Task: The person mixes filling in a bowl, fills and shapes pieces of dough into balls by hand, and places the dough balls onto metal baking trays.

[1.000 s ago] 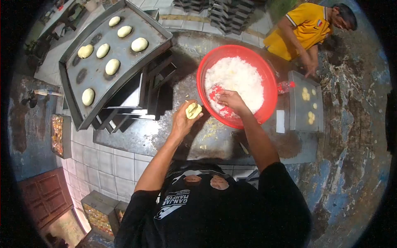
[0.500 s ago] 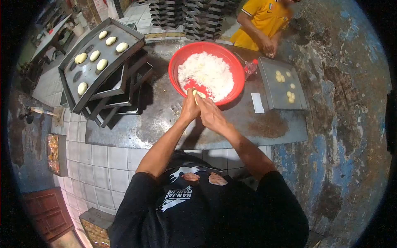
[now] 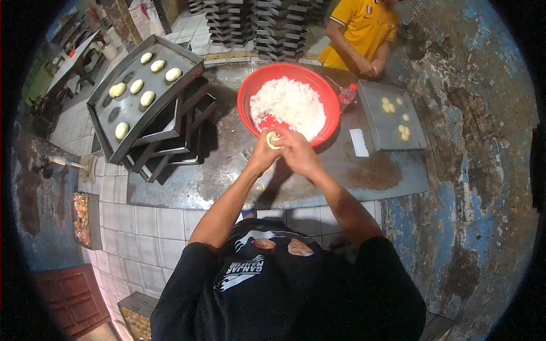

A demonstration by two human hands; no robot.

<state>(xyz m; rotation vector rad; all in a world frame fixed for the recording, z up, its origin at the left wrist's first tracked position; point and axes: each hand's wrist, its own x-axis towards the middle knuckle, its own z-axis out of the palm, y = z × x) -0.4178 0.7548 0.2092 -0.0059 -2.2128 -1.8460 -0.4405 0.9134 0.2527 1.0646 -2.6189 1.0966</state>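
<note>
My left hand is closed around a piece of pale yellow dough, cupped so that its ring-like opening faces up. My right hand has its fingers at the dough's right edge, slightly blurred by motion. Both hands are over the near rim of a red plastic basin. White, crumbly shredded filling lies in the basin, with red bottom showing near my hands. Whether filling is inside the dough cannot be made out.
Stacked metal trays stand at left, the top one bearing several dough pieces. At right, another tray holds small dough balls. A bottle and white card lie between. Across the table stands a person in yellow.
The dough has turned so its round opening shows upward. My right hand has shifted slightly right, its fingers now at the dough's edge. The whole view has moved a little.
</note>
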